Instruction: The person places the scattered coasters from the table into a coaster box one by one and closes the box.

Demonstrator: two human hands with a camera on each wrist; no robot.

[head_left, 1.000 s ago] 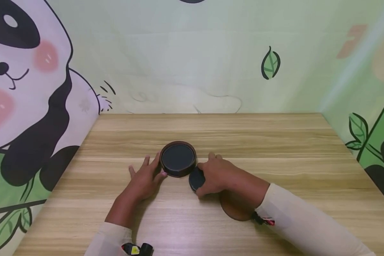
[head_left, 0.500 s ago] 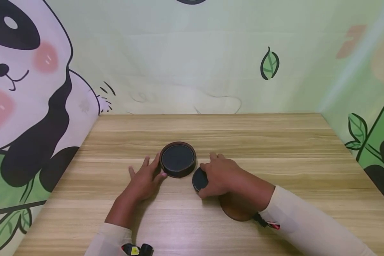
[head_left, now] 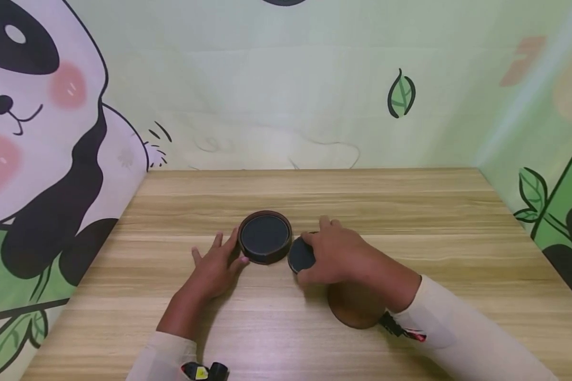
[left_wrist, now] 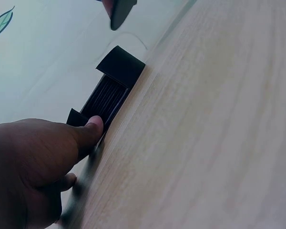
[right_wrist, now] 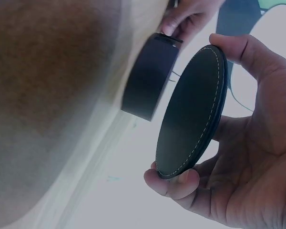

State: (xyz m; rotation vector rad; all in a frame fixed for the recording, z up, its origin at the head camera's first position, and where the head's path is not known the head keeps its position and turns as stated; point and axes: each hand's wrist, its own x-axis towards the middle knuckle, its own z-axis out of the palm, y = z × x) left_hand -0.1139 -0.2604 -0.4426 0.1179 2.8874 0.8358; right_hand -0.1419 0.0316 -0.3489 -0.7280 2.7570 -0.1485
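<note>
A round dark coaster holder [head_left: 288, 241] with a brownish rim stands on the table, a black coaster [head_left: 265, 235] on top inside it. Through its side gap, the left wrist view shows a stack of thin coasters [left_wrist: 106, 98]. My left hand [head_left: 215, 270] grips the holder's left side, thumb at the gap and other fingers spread. Just right of the holder, my right hand [head_left: 338, 257] holds another coaster [right_wrist: 193, 114] by its edges, between thumb and fingers. That coaster is black with pale stitching and is tilted in the right wrist view.
A brown round coaster [head_left: 350, 309] lies on the wooden table [head_left: 262, 333], partly hidden beneath my right forearm. Behind the table stands a pale green wall [head_left: 276, 106] with a panda drawing on the left.
My right hand has moved a little right and away from me with the coaster, which has shifted clear of the holder's front right. My left hand and the holder have stayed in place.
</note>
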